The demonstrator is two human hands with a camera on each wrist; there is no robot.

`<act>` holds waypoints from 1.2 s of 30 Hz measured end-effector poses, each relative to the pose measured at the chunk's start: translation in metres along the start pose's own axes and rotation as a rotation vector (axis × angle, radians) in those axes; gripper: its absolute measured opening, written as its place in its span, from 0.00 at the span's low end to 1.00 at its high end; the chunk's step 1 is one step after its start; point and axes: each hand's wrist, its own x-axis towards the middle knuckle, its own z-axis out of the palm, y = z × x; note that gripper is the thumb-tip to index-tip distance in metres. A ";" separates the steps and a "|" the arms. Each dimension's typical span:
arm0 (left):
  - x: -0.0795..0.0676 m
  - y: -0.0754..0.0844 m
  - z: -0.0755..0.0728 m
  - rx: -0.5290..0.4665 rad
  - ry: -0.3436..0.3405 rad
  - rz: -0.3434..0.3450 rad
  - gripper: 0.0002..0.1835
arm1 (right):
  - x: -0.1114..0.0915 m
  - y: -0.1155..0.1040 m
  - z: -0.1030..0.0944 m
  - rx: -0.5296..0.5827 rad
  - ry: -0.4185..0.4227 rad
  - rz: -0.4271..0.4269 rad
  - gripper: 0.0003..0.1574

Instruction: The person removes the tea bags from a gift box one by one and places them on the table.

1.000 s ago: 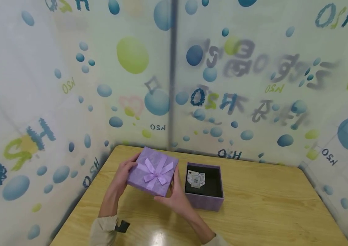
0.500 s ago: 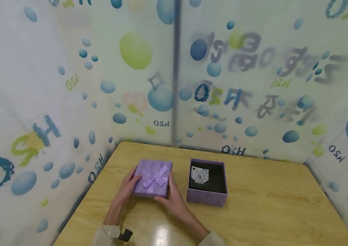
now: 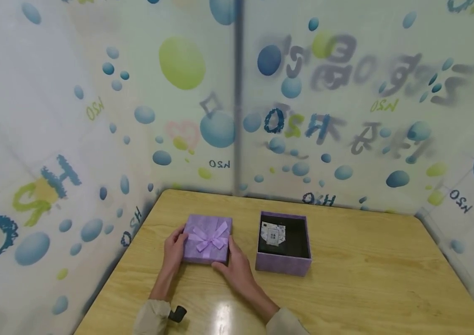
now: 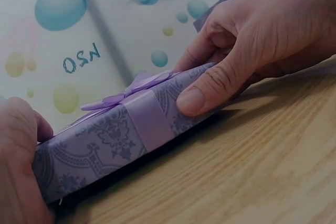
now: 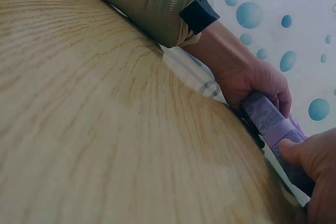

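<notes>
A square purple box lid with a lilac ribbon bow is low over the table, bow side up. My left hand grips its left side, and my right hand grips its right front corner. In the left wrist view, the right thumb presses the lid's patterned front wall, and a dark gap or shadow lies under the lower edge. The right wrist view shows both hands on the lid. To the right stands the purple box base, uncovered, with a black inside.
A printed white and grey card lies in the box base, at its left. The wooden table meets a wall covering with blue and green dots at the back. A black band is on the left wrist.
The lid was held up and tilted one second ago. Both hands have lowered it and turned it level and nearly square to the table. The box base stays put; the head view has shifted slightly.
</notes>
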 end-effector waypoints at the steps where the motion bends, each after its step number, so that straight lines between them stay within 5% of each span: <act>1: 0.000 0.000 0.000 -0.001 0.003 0.004 0.23 | 0.000 0.000 0.001 -0.005 0.000 0.003 0.63; 16: 0.006 -0.010 -0.005 0.223 -0.055 0.066 0.28 | 0.002 -0.003 0.007 -0.035 0.010 0.036 0.62; 24: 0.003 -0.013 -0.006 0.302 -0.062 0.105 0.28 | -0.001 0.000 0.013 -0.152 0.012 0.038 0.62; 36: 0.013 -0.014 0.000 0.257 0.006 0.161 0.25 | 0.003 0.002 0.008 -0.296 0.001 -0.038 0.58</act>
